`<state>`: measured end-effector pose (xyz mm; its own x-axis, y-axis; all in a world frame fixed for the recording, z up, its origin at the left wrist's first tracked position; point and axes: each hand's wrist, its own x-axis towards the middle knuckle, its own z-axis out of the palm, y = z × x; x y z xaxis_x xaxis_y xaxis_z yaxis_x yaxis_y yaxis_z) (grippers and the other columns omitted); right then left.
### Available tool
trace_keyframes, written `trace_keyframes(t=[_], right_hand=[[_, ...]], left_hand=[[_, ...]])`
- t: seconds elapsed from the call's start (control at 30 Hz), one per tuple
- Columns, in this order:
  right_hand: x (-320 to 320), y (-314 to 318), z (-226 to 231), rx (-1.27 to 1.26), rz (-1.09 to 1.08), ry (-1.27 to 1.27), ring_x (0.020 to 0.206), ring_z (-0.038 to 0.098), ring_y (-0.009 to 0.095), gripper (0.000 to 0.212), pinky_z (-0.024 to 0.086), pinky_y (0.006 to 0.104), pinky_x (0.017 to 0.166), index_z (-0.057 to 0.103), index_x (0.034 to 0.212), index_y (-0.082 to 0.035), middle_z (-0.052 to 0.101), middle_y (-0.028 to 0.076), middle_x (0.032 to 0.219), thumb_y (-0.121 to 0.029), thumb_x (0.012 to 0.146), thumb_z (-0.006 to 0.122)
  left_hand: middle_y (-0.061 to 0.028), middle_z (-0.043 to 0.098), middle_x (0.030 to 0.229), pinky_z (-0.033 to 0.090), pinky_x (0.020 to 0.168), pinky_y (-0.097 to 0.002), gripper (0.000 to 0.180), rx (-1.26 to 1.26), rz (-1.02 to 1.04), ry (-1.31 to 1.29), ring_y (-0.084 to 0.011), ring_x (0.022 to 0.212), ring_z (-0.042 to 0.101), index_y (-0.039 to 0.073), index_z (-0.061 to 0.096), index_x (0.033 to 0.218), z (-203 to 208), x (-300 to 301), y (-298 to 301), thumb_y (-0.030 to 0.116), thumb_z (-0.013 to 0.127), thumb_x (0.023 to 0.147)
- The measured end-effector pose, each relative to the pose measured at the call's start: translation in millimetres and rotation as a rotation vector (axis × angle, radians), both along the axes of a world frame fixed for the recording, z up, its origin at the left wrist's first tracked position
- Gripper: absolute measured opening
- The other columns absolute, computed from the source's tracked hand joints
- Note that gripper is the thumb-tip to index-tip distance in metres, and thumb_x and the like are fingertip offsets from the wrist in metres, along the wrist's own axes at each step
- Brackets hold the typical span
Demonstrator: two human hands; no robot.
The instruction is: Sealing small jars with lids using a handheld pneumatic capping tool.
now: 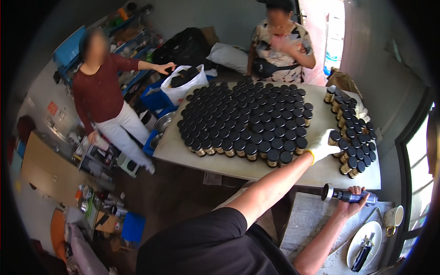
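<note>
My left hand (322, 149), in a white glove with a yellow cuff, reaches across the table (316, 173) and closes around a jar with a black lid (335, 136) at the edge of the right-hand cluster. In my bare right hand (352, 207) is a blue and black capping driver (349, 196) with a round cup-shaped head, held sideways above a grey side table (300, 220). Beside my left hand stand several more black-lidded jars (352, 162). A much larger block of similar jars (243, 114) covers the middle of the table.
A plate (376, 244) with metal tools and a white mug (393, 216) sit on the side table. One person (103, 87) stands at the left, a hand by a white sack (183, 89); another (279, 43) stands beyond the table. Shelves (133, 41) line the far left.
</note>
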<state>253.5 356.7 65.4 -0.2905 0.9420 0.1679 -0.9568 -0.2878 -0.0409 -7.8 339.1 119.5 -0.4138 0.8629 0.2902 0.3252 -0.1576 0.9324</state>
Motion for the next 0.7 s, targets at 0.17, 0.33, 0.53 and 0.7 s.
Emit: trace_keyframes(t=[0.17,0.33,0.53,0.7], right_hand=[[-5,0,-4,-0.040,-0.012,-0.054,0.070,0.044,0.016,0.030,0.041,0.0293,0.067,0.051,0.107,-0.003,0.044,0.004,0.077,-0.028,0.097,0.063],[-4,-7,1,-0.093,0.005,-0.046,0.070,0.046,0.015,0.028,0.041,0.0290,0.068,0.052,0.105,-0.003,0.046,0.003,0.077,-0.026,0.096,0.066],[-9,-8,11,-0.176,-0.128,-0.126,0.067,0.046,0.012,0.024,0.043,0.0287,0.065,0.054,0.098,-0.006,0.046,0.001,0.074,-0.025,0.092,0.068],[-24,-13,11,-0.098,0.060,0.023,0.068,0.045,0.015,0.030,0.042,0.0298,0.068,0.053,0.103,-0.003,0.046,0.003,0.076,-0.031,0.096,0.063]], left_hand=[[-0.0166,0.065,0.107,0.048,0.094,-0.0423,0.050,-0.143,0.189,0.280,-0.0350,0.105,0.062,0.006,0.061,0.117,24,14,-52,0.032,0.076,0.077],[-0.0145,0.071,0.093,0.053,0.080,-0.0378,0.039,-0.143,0.127,0.055,-0.0287,0.089,0.069,0.006,0.067,0.105,21,31,-93,0.036,0.074,0.082],[-0.0013,0.065,0.082,0.051,0.053,-0.0251,0.031,-0.311,-0.211,-0.423,-0.0067,0.065,0.057,0.004,0.062,0.108,40,53,-176,0.017,0.077,0.084],[-0.0119,0.069,0.084,0.053,0.069,-0.0370,0.040,-0.435,-0.266,0.217,-0.0227,0.074,0.066,0.001,0.065,0.102,32,50,-174,0.029,0.080,0.078]])
